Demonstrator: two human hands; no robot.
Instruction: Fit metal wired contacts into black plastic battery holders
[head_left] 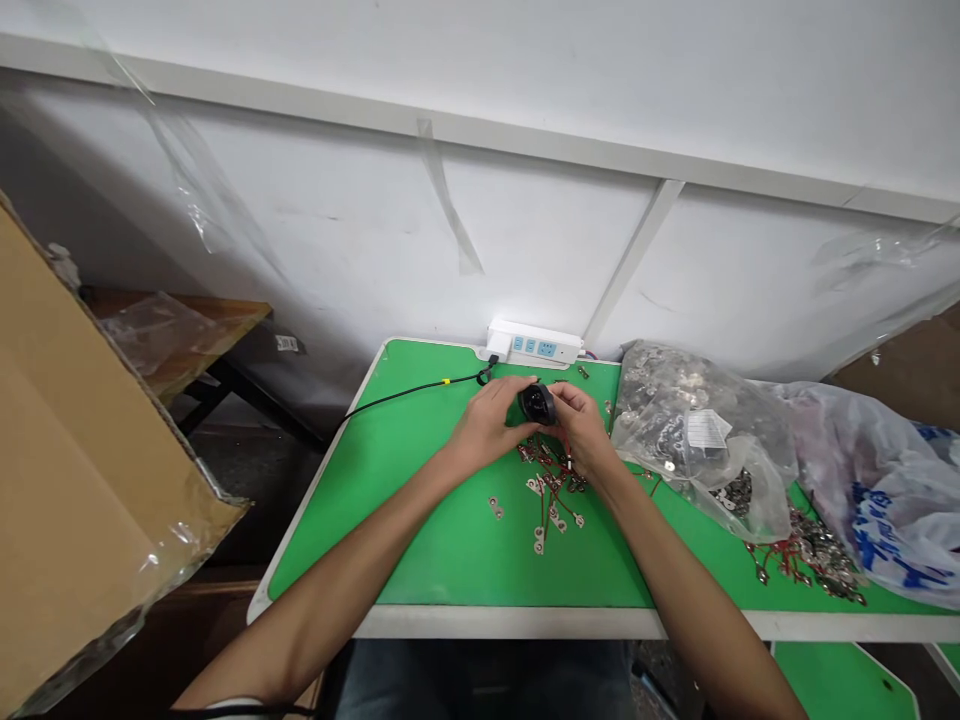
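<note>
A small round black part [537,404] is held above the green table [450,540], near its back edge. My left hand [491,422] grips it from the left, thumb below and fingers on top. On its right side my right hand [579,425] has its fingers closed at the part's edge, with a red wire hanging by the palm. Below my hands lies a loose pile of small metal pieces with red wires [553,482]. One flat metal piece [496,507] rests apart, left of the pile.
A white power strip [536,345] with a black cable [405,392] stands against the wall. Clear plastic bags [697,400] and more wired metal pieces [817,555] lie at the right. A cardboard box [97,480] fills the left side.
</note>
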